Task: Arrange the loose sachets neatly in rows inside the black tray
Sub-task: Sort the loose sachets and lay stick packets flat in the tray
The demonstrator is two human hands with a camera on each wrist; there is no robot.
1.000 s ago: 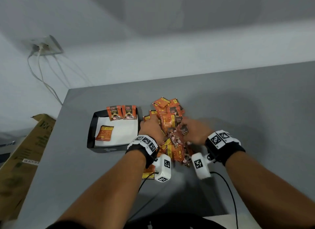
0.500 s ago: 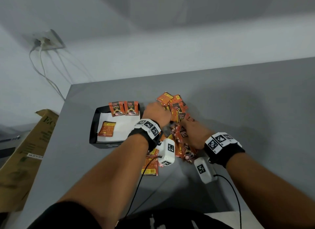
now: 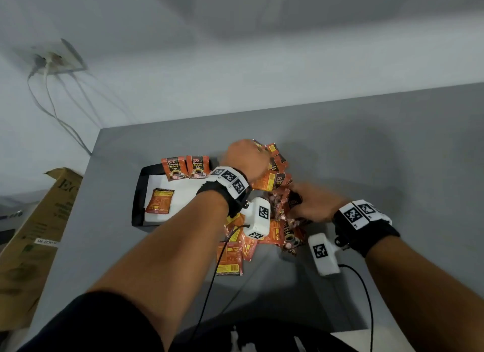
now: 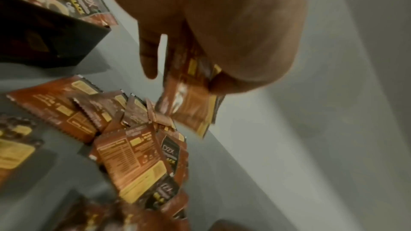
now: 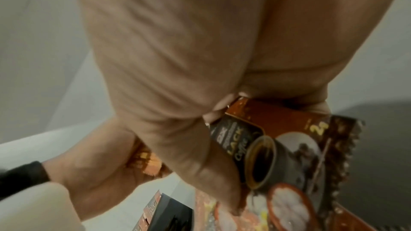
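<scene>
A black tray (image 3: pixel 138 194) with a white liner sits left of centre on the grey table. Two orange sachets (image 3: pixel 186 167) stand against its far wall, and one sachet (image 3: pixel 159 201) lies back-up on the liner. A loose pile of sachets (image 3: pixel 272 181) spreads to the tray's right. My left hand (image 3: pixel 246 160) hovers over the pile's far side, just right of the tray. In the left wrist view it pinches one sachet (image 4: pixel 191 104) above the pile. My right hand (image 3: pixel 311 202) rests on the pile's right side, its fingers gripping a sachet (image 5: pixel 278 147).
A cardboard box (image 3: pixel 34 233) leans beside the table's left edge. A wall socket (image 3: pixel 57 63) with hanging cables is at the far left. Cables from the wrist cameras trail toward me. Bare grey table (image 3: pixel 392 155) extends right of the pile.
My left hand has moved away from me to the pile's far side and has lifted a sachet. My right hand has stayed on the pile's right side.
</scene>
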